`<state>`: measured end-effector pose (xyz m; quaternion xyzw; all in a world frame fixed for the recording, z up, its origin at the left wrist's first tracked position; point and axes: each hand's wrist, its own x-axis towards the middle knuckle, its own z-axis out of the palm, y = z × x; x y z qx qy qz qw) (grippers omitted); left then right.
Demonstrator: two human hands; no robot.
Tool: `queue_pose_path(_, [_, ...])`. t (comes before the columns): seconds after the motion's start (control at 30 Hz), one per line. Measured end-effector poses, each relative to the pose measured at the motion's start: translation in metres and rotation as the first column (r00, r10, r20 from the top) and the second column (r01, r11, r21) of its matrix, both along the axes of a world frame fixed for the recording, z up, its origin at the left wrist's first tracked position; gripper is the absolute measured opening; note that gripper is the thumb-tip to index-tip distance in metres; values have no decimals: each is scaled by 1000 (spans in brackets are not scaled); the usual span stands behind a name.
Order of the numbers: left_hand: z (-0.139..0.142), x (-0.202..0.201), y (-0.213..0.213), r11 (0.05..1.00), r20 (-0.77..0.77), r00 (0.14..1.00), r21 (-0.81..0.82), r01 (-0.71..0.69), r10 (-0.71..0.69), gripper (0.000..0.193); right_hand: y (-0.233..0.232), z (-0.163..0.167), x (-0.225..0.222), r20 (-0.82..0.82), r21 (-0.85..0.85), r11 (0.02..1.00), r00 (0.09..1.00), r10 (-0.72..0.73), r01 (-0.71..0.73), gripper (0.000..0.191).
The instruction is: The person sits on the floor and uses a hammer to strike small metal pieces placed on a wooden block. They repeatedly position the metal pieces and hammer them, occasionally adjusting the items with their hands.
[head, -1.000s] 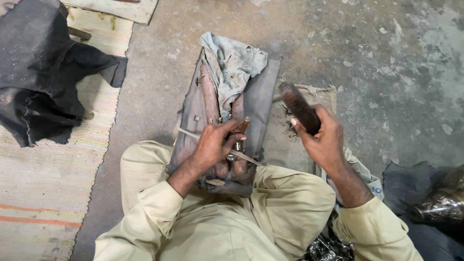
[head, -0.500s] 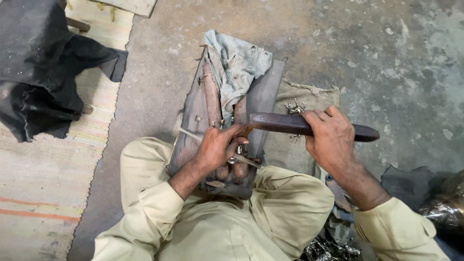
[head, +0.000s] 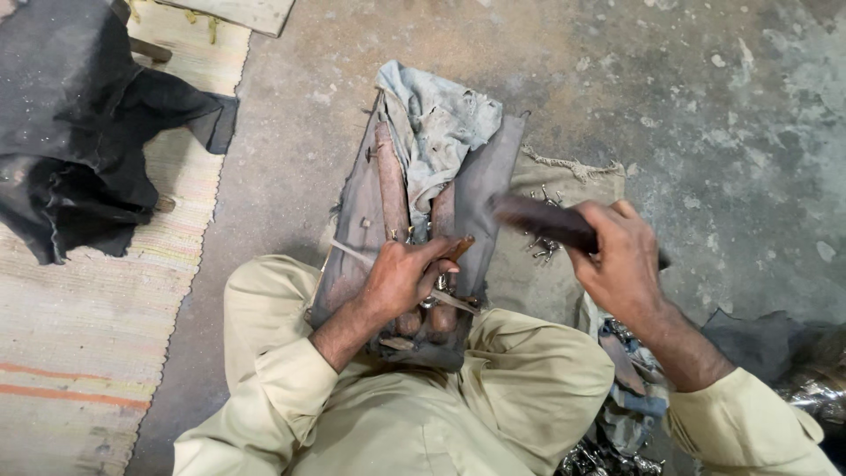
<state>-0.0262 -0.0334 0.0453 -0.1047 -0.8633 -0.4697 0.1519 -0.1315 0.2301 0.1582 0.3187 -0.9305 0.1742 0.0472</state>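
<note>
On the concrete floor [head: 705, 106], a grey padded block [head: 480, 189] lies between the seated person's knees. Left hand [head: 398, 280] pinches a small metal piece against it; right hand [head: 621, 256] grips a dark mallet [head: 538, 220] (blurred), seemingly mid-strike. A next blow needs careful aim. Nails [head: 542, 247] beside are barely legible.

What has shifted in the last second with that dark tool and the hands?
The right hand swung the dark wooden-handled tool from upright to level, then back up a little, blurred in motion. It keeps its grip. The left hand stays pressed on the grey wooden block, holding a thin metal rod; the crumpled cloth is unmoved.
</note>
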Motion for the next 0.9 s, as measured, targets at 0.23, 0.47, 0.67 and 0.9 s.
queue_pose_path(0.23, [0,-1,-1,999,16,1000,-38,22,-21,31,2,-2,1,-64,28,1000,998,-4,6,30])
queue_pose_path(0.47, [-4,-2,-1,999,-7,999,-35,39,-40,29,6,-1,1,-87,37,998,996,-37,40,35])
queue_pose_path(0.67, [-9,-4,-2,996,12,999,-74,52,-52,31,9,-1,3,-68,95,993,996,-57,63,33])
queue_pose_path(0.9, [-11,-3,-5,994,-75,991,-18,107,-108,49,14,-2,8,11,35,995,995,-97,96,29])
